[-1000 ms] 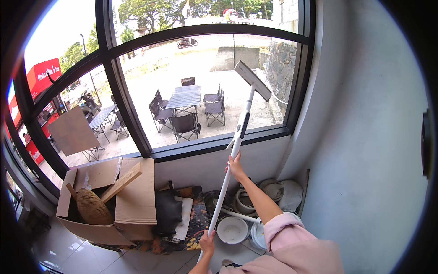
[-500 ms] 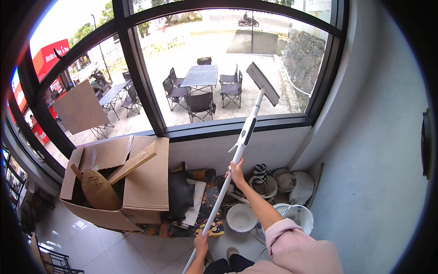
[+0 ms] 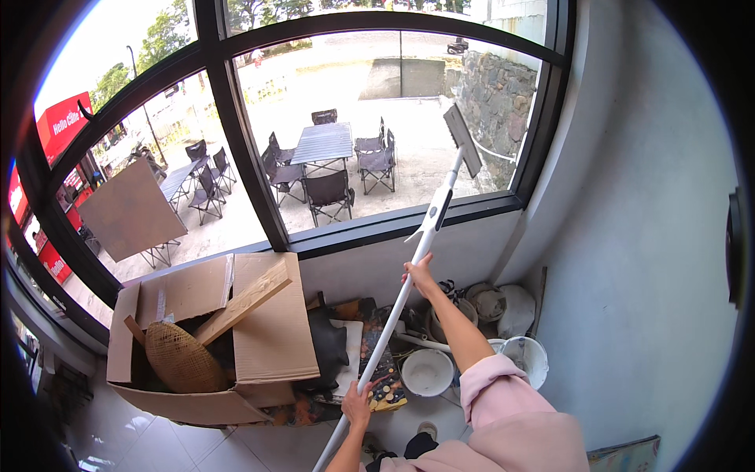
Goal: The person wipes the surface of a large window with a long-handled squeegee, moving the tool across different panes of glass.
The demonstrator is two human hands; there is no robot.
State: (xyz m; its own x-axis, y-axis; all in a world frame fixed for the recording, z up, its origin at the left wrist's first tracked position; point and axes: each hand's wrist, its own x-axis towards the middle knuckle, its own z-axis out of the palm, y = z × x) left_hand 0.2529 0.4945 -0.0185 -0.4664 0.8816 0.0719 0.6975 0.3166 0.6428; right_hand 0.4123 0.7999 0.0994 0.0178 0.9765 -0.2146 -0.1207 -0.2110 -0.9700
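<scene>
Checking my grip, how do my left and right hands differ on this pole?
Your right hand sits higher on the white pole, nearer its head; your left hand sits lower. Behind the right hand, the right forearm runs to a pink sleeve; behind the left hand, the left forearm crosses the lower edge. Both grip the pole.

Hands (image 3: 356, 404) curled, right higher, right arm (image 3: 461, 330) outstretched

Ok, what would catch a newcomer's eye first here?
Probably the long white pole at centre, held in the left grip and right grip, slanting up to a flat gray head before the window. Next, the open cardboard box at lower left, with a wooden plank and woven piece in it.
</scene>
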